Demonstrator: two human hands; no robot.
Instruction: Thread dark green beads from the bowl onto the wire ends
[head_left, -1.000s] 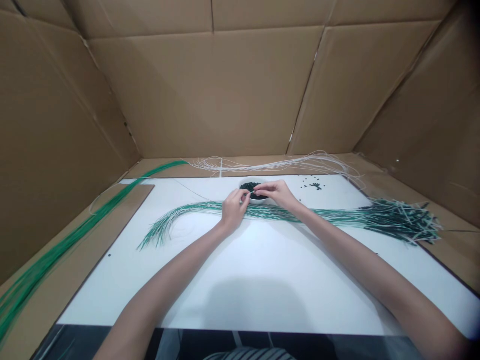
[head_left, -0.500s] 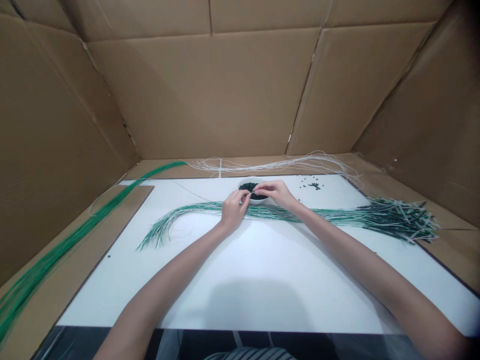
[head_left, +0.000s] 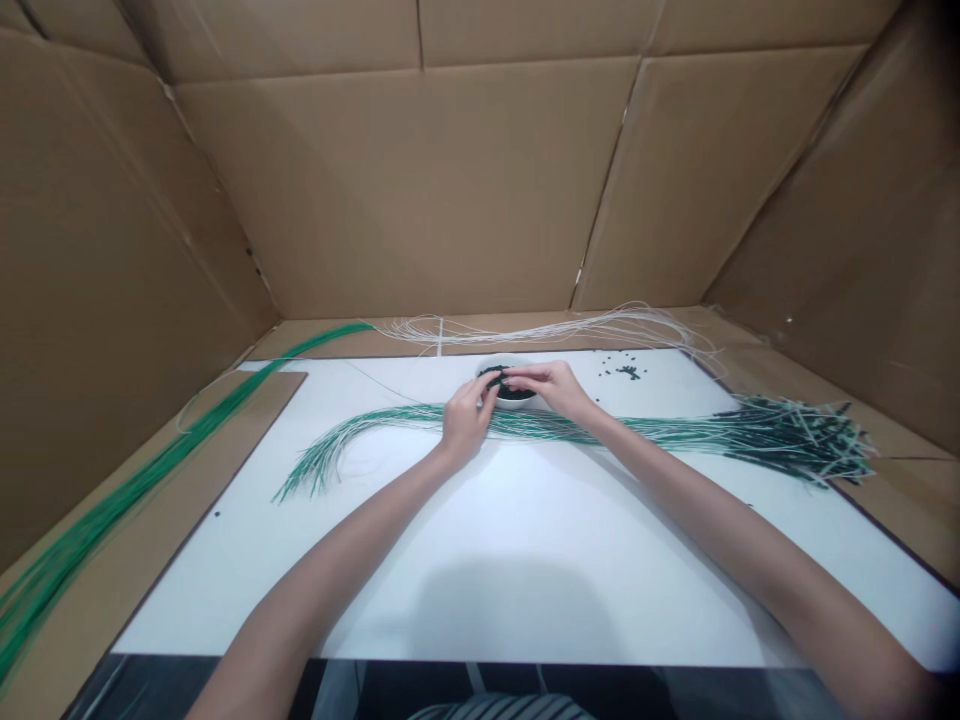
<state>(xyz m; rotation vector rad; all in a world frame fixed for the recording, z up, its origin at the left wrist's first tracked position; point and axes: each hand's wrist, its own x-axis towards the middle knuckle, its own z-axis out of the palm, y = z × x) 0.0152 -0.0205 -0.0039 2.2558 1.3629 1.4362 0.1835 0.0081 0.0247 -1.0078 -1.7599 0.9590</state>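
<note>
My left hand [head_left: 466, 412] is closed, its thumb and fingertips pinched at the near left side of a white bowl [head_left: 516, 404]. A thin strand [head_left: 375, 379] runs from the back left toward this hand and seems to end in its fingers. Small dark bead-like pieces [head_left: 525, 393] fill the bowl. Over its right side my right hand [head_left: 553, 386] has thumb and fingertips together, nearly meeting the left fingertips; what they pinch is too small to tell. Beneath both wrists lies a bundle of green and white strands [head_left: 660, 434], its right end thick with dark pieces [head_left: 802, 440].
Loose dark pieces [head_left: 628, 372] lie right of the bowl on the white board [head_left: 480, 520]. A long green strand bundle [head_left: 187, 440] stretches along the left, joining looped white strands [head_left: 555, 328] at the back. Cardboard walls [head_left: 405, 190] enclose the back and sides.
The right fingertips have shifted slightly left and closer to the left fingertips. A pale tip that showed between the hands is now covered. The bundles and bowl have stayed put.
</note>
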